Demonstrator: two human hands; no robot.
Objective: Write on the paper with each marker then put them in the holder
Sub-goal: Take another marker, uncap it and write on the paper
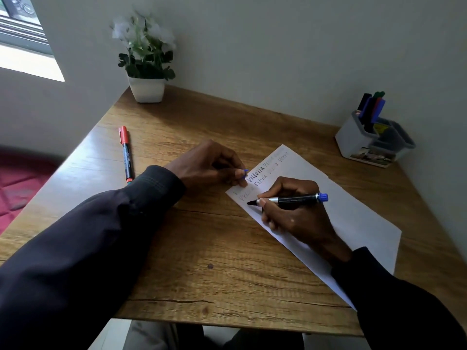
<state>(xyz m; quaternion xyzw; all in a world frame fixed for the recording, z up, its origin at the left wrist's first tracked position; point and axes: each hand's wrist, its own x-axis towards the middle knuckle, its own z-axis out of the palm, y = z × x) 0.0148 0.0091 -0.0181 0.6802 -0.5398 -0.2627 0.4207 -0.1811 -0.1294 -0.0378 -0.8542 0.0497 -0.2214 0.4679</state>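
My right grip (pixel 290 213) is closed round the blue marker (pixel 295 199), tip on the paper (pixel 353 218) below the written lines. My left grip (pixel 209 165) pinches its cap (pixel 244 174) at the paper's corner. A red marker (pixel 125 152) lies on the tabletop (pixel 202 248), well left. The holder (pixel 358 142) stands far right, with other markers in it.

One head-worn camera looks forward and steeply down, close above the wooden table (pixel 202 248) and paper (pixel 353 218), with the wall (pixel 278 46) filling the upper frame.
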